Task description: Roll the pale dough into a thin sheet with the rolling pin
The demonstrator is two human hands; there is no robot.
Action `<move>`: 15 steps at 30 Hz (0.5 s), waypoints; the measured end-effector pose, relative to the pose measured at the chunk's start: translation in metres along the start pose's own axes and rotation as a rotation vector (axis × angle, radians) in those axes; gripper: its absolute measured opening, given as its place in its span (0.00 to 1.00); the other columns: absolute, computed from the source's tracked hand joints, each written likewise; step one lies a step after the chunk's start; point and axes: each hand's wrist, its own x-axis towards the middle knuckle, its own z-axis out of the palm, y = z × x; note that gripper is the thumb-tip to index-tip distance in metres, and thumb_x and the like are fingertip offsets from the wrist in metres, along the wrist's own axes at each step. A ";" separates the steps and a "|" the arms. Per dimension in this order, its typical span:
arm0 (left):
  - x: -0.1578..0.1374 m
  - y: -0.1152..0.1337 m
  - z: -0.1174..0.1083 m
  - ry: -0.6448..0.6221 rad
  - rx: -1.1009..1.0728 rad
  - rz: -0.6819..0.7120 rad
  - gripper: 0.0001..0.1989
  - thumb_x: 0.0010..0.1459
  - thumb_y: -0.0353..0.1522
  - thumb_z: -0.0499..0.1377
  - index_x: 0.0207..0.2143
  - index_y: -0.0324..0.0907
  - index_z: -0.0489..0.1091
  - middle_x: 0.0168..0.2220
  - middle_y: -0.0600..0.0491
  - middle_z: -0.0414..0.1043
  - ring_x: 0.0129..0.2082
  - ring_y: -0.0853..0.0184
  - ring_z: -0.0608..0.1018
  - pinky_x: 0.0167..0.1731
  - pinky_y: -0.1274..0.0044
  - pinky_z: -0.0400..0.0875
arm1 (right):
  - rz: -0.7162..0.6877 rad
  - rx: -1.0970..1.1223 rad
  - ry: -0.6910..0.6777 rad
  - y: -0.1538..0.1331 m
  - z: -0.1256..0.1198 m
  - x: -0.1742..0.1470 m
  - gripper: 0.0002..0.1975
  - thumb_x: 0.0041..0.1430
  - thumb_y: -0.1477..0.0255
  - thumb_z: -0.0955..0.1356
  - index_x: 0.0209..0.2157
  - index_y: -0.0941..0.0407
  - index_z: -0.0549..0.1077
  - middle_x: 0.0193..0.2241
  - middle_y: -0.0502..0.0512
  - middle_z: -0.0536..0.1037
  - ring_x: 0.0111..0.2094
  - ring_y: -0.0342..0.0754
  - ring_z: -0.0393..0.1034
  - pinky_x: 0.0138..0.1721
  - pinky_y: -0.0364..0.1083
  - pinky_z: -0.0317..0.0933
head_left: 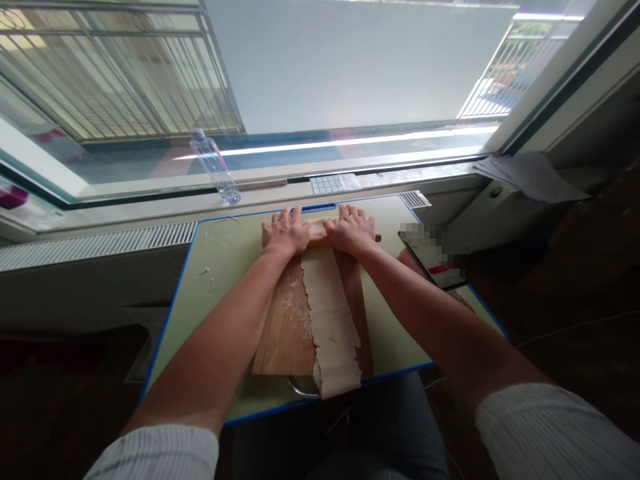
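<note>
A long strip of dough (pixel 333 320) with ragged edges runs down a wooden board (pixel 283 333). Its near end hangs past the board's front edge. At the far end lies a rolling pin (pixel 378 238), mostly covered by hands and dough; its right tip shows, and dough seems to be wrapped around its middle. My left hand (pixel 286 232) grips the pin on the left, fingers bent over it. On the right, my right hand (pixel 351 230) holds it the same way, the thumbs close together. White flour or dough crumbs (pixel 295 303) dust the board left of the strip.
The board rests on a pale green table (pixel 215 293) with blue edging. A tablet or phone (pixel 437 263), partly blurred out, stands at the right. On the windowsill are a clear plastic bottle (pixel 215 167) and a grid-patterned sheet (pixel 327 184). Papers (pixel 535 175) lie at the right.
</note>
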 end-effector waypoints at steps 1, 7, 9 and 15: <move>-0.008 0.000 0.001 0.019 0.006 0.002 0.35 0.71 0.49 0.43 0.76 0.49 0.57 0.78 0.46 0.54 0.76 0.49 0.59 0.73 0.49 0.50 | -0.011 -0.014 0.018 0.000 0.000 -0.008 0.36 0.71 0.54 0.58 0.72 0.60 0.62 0.72 0.68 0.64 0.68 0.67 0.59 0.68 0.67 0.50; -0.056 -0.001 0.005 0.111 0.027 0.057 0.32 0.73 0.47 0.40 0.72 0.49 0.64 0.76 0.47 0.58 0.75 0.52 0.61 0.73 0.50 0.51 | -0.081 -0.101 0.081 0.002 -0.002 -0.062 0.35 0.76 0.55 0.54 0.73 0.60 0.62 0.73 0.68 0.63 0.71 0.68 0.54 0.70 0.69 0.45; -0.073 -0.003 0.005 0.116 0.022 0.078 0.32 0.74 0.47 0.41 0.72 0.49 0.65 0.75 0.47 0.60 0.74 0.52 0.62 0.72 0.51 0.52 | -0.098 -0.104 0.061 0.004 -0.004 -0.080 0.35 0.77 0.52 0.53 0.72 0.60 0.64 0.73 0.68 0.63 0.72 0.68 0.53 0.70 0.69 0.43; -0.134 -0.015 0.006 0.125 0.027 0.141 0.33 0.73 0.48 0.46 0.74 0.46 0.60 0.75 0.44 0.61 0.76 0.53 0.60 0.75 0.51 0.47 | -0.203 -0.059 0.061 0.016 -0.008 -0.141 0.34 0.77 0.52 0.59 0.72 0.60 0.63 0.73 0.67 0.64 0.75 0.65 0.50 0.73 0.67 0.35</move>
